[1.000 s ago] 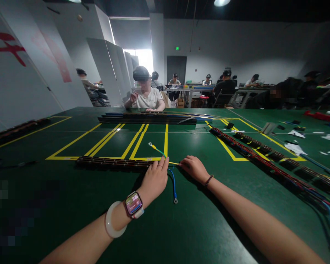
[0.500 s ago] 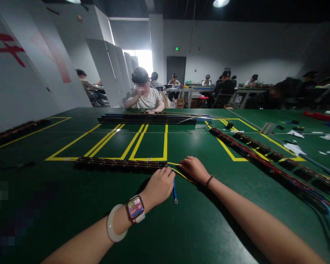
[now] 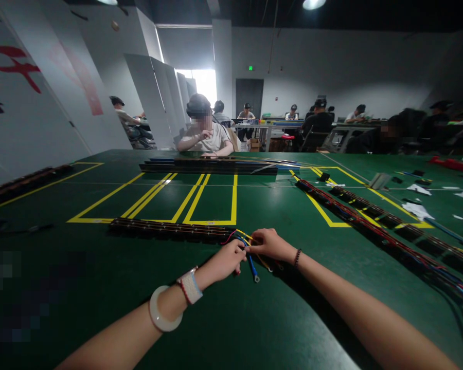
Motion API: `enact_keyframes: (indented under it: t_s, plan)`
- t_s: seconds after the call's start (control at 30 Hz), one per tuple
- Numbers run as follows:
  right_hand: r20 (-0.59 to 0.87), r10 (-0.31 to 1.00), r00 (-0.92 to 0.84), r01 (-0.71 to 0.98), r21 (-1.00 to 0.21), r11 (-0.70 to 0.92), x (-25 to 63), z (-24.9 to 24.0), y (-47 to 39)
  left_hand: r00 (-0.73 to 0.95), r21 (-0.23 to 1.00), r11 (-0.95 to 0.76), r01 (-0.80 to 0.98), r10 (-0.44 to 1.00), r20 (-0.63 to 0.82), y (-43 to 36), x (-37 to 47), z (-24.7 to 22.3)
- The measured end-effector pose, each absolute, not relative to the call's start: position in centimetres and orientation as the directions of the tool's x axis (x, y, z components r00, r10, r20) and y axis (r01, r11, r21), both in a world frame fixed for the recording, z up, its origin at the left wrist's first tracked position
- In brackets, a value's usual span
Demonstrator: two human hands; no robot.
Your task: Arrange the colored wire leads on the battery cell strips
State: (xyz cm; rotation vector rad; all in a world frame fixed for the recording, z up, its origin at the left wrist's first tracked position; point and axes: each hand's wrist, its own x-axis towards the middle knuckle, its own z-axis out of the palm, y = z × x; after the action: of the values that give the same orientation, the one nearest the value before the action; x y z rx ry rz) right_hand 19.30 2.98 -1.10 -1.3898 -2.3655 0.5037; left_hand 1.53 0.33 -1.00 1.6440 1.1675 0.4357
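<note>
A long black strip (image 3: pixel 170 229) with several wires at its right end lies on the green table. My left hand (image 3: pixel 227 261) is closed at that end, its fingertips pinching in among the wires. A thin pink wire (image 3: pixel 227 238) loops down behind it. Fingers pinched on the wires too, my right hand (image 3: pixel 272 245) comes in from the right, its fingertips almost touching the left ones. Between and below the hands hangs a blue cable (image 3: pixel 252 265) with a metal ring lug. Yellow wires (image 3: pixel 244 234) run beneath my right fingers. Exactly which wires each hand grips is partly hidden.
Yellow tape (image 3: pixel 233 200) marks boxes on the table. Dark long profiles (image 3: pixel 212 165) lie across the far side, before a seated person (image 3: pixel 206 131). On the right are strips with red wires (image 3: pixel 351 216) and white scraps (image 3: pixel 416 209). Another strip (image 3: pixel 27 185) lies far left.
My left hand has rolled, turning the watch face out of sight. My right hand has moved down and left to meet it. The blue lug swung right, and the pink wire now shows.
</note>
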Motion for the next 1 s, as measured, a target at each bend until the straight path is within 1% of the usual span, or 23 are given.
enact_keyframes:
  t_s: [0.1,0.23,0.3,0.33,0.47,0.7,0.9,1.0]
  plan:
    - [0.100,0.899,-0.426,0.760,-0.499,0.416,18.9,-1.1,2.6,0.473,0.928,0.101,0.358,0.837,-0.274,0.3,1.8,-1.1]
    - [0.100,0.925,-0.367,0.737,-0.575,0.355,18.7,-1.2,2.4,0.488,0.953,0.227,0.201,0.820,-0.298,-0.3,2.0,-0.7]
    - [0.125,0.916,-0.380,0.726,-0.574,0.380,18.6,-1.2,2.3,0.491,0.950,0.287,0.121,0.815,-0.308,-0.6,2.1,-0.5]
    - [0.151,0.906,-0.395,0.726,-0.553,0.409,18.5,-1.2,2.2,0.490,0.947,0.310,0.084,0.815,-0.309,-0.7,2.2,-0.5]
    - [0.255,0.848,-0.464,0.760,-0.377,0.529,18.2,-0.8,1.6,0.509,0.936,0.352,-0.024,0.810,-0.292,-0.8,2.4,-0.9]
    - [0.317,0.776,-0.545,0.803,-0.066,0.592,17.1,-0.1,0.3,0.501,0.945,0.320,-0.066,0.830,-0.245,-0.9,2.6,-1.6]
    - [0.298,0.666,-0.684,0.727,0.198,0.657,16.7,-0.1,-0.1,0.473,0.931,0.348,-0.106,0.842,-0.261,-0.6,2.7,-2.1]
    - [0.257,0.640,-0.724,0.690,0.257,0.677,16.7,0.0,-0.1,0.428,0.919,0.372,-0.129,0.857,-0.287,-0.6,2.8,-2.0]
